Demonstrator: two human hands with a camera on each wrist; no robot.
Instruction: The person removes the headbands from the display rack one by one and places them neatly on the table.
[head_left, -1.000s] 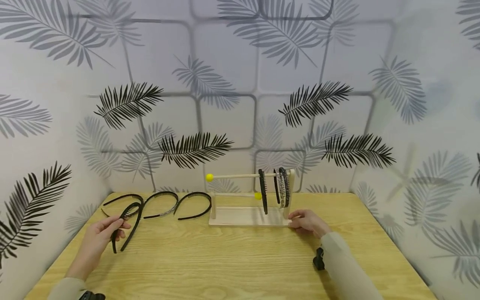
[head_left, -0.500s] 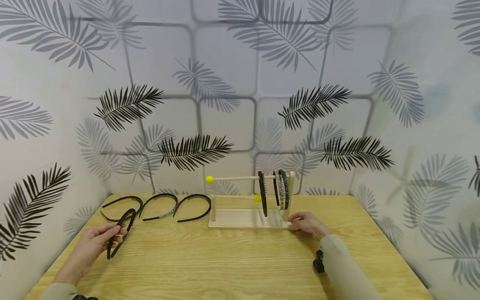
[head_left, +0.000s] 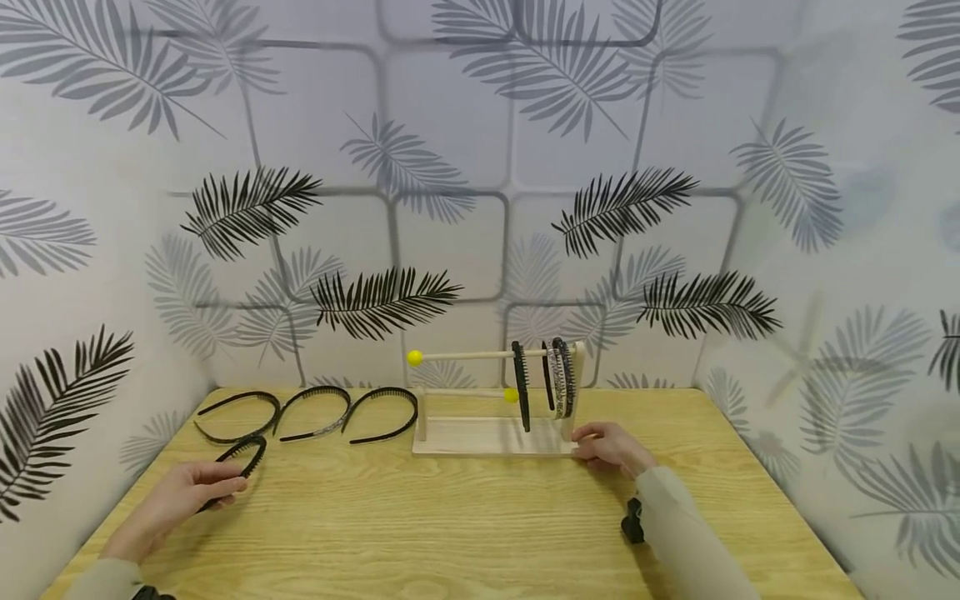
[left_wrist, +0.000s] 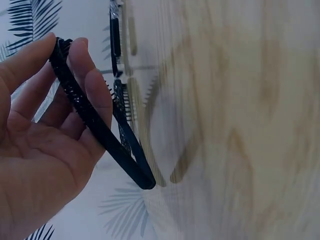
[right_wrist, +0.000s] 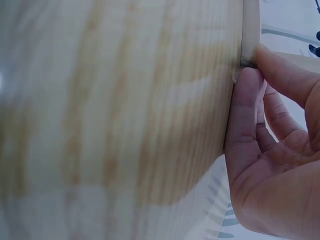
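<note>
On the left side of the table, my left hand grips a black toothed headband between thumb and fingers. The left wrist view shows this headband edge-on, slanting down from the fingertips. My right hand pinches the front right corner of a wooden stand at its base; its thumb and forefinger meet on that edge in the right wrist view. From the stand's upper bar hang a black headband and, bunched at the right end, several more headbands, some of them patterned.
Three more headbands lie in a row on the table left of the stand: a thin dark one, a part-silver one and a black one. Yellow balls cap the upper bar and lower bar. Patterned walls enclose the table.
My left hand has drawn the headband away from the row, leftward and toward me, and tilted it flatter. The right hand stays on the stand's corner.
</note>
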